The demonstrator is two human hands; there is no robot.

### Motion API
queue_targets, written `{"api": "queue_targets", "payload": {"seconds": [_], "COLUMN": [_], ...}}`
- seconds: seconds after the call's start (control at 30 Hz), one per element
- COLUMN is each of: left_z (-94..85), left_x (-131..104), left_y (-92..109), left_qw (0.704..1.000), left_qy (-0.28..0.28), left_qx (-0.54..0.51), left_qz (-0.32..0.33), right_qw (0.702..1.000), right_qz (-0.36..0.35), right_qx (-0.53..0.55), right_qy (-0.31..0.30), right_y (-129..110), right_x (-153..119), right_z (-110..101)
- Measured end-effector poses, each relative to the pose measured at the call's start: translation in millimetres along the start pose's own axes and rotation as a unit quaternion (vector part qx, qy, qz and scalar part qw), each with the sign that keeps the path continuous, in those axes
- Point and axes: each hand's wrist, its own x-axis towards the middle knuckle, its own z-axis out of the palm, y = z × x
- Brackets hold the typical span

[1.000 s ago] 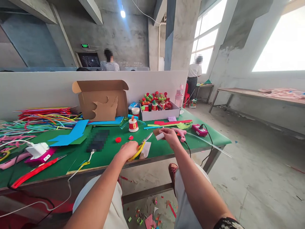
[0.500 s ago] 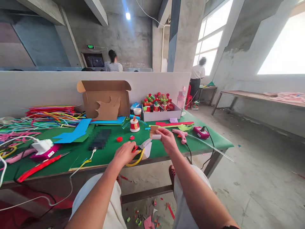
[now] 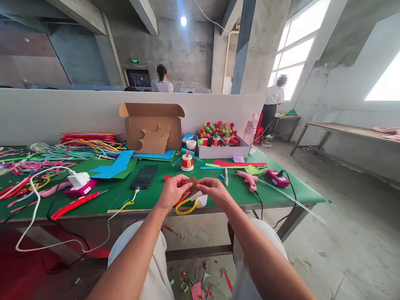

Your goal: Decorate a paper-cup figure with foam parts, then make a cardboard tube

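The cardboard piece [image 3: 193,181] is partly covered by the left hand [image 3: 173,192] and right hand [image 3: 216,191]. The blades of the yellow-handled scissors [image 3: 186,213] are hidden. The dark flat device [image 3: 144,177] is blurred by pixelation. The wall writing [image 3: 187,84] is too small to be read. The pink cloth [image 3: 389,132] is cut off by the right edge.

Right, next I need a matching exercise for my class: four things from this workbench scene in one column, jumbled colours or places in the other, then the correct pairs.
Things:
1. cardboard piece
2. scissors
3. glue gun
4. box

Descriptions:
A. pink, beside the purple socket block
B. white, holding red-and-green crafts
C. between the left hand and right hand
D. yellow handle showing

Pairs: 1-C, 2-D, 3-A, 4-B
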Motion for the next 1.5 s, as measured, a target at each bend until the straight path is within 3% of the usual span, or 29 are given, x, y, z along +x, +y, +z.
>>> {"api": "queue_targets", "payload": {"seconds": [0.1,0.23,0.47,0.63,0.8,1.0,1.1,1.23,1.33,1.5], "left_z": [0.8,2.6,5.8,8.3,15.6,29.7,27.0,17.8,14.6,12.5], "left_x": [1,3,3,3,1,-4,-2,2,3,3], "left_y": [-6,-12,-16,-19,-17,-21,-23,-26,-26,-22], "left_qw": [0.999,0.993,0.992,0.987,0.965,0.915,0.945,0.987,0.992,0.991], "left_qy": [0.013,0.009,-0.034,-0.019,0.019,0.075,0.061,0.02,0.015,0.004], "left_qx": [0.033,0.101,0.117,0.156,0.249,0.347,0.274,0.149,0.123,0.126], "left_qz": [0.022,0.069,0.021,0.043,0.075,0.191,0.17,0.06,0.024,0.041], "right_qw": [0.998,0.999,0.994,0.977,0.974,0.985,0.992,0.993,0.985,0.955], "right_qz": [0.039,0.018,-0.007,-0.018,-0.002,0.016,0.016,-0.003,-0.034,-0.058], "right_qx": [-0.005,-0.039,-0.105,-0.212,-0.216,-0.137,-0.103,-0.113,-0.167,-0.29], "right_qy": [-0.04,-0.023,-0.009,0.024,0.075,0.1,0.069,0.04,0.024,0.017], "right_y": [3,16,28,25,27,30,28,26,24,20], "right_x": [-1,3,10,10,10,12,12,12,11,6], "right_z": [-3,-5,-7,-8,-2,-3,-7,-11,-12,-14]}}
